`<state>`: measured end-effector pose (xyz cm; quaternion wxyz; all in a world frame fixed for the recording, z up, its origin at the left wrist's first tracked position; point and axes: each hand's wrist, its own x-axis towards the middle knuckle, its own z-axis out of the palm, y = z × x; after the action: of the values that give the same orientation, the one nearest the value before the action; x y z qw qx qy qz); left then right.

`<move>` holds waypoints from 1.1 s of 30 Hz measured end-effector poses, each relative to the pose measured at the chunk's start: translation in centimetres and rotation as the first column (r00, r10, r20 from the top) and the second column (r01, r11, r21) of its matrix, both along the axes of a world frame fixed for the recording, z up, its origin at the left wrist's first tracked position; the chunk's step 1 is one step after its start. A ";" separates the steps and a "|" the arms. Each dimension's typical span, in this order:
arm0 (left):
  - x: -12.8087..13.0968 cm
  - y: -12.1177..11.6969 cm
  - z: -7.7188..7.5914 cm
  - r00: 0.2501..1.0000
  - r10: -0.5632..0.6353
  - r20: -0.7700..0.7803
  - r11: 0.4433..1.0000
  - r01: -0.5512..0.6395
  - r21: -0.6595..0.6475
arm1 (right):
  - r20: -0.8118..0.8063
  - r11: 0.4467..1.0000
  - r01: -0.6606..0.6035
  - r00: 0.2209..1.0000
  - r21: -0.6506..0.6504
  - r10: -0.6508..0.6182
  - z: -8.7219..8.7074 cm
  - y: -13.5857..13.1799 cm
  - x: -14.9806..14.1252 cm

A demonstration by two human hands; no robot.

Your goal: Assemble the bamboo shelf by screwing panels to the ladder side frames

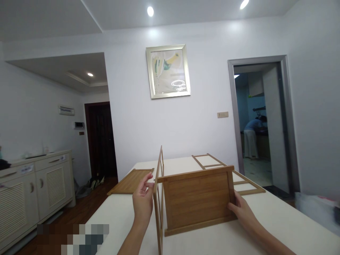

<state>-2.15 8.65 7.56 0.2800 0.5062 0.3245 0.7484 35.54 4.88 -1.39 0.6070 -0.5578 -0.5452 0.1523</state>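
A brown wooden shelf panel (199, 198) with raised edge rails stands tilted on its long edge above the table. My right hand (241, 209) grips its right end, thumb on the near face and fingers behind. The panel's left end meets a narrow upright wooden side frame (158, 209), seen nearly edge-on. On the frame's outer side is my left hand (143, 200), fingers curled in a pinch by the upper joint. A small dark tip shows there at the frame; what the fingers hold is too small to make out.
The white table (191, 242) carries another slatted wooden panel (130, 180) at left and a flat ladder-like wooden frame (249, 191) at right. A white cabinet (53, 180) stands left. Through the doorway, a person (251, 138) bends over a counter. Plastic bags (316, 210) lie right.
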 end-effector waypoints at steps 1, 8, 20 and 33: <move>0.0 -0.3 0.1 1.000 -0.006 0.023 1.000 0.006 -0.019 | 0.006 1.000 0.002 1.000 0.003 -0.002 0.0 0.0 0.0; -0.3 -4.6 1.9 0.976 0.181 0.123 0.976 -0.194 0.103 | 0.073 0.997 0.037 0.997 -0.071 -0.032 0.1 -0.8 -0.6; 1.6 -10.6 -6.7 0.411 0.268 -0.871 0.819 0.378 0.431 | 0.135 0.978 0.158 0.981 -0.139 -0.139 -0.2 -0.7 -1.0; 3.7 -9.6 -7.1 0.283 -0.381 -0.880 0.893 0.360 -0.271 | 0.144 0.975 0.176 0.977 -0.139 -0.156 0.0 -0.9 -1.2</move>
<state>1.57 -0.98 0.46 0.2232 0.8910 0.3048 0.2519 34.35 3.94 -1.37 0.5364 -0.6546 -0.5224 0.1044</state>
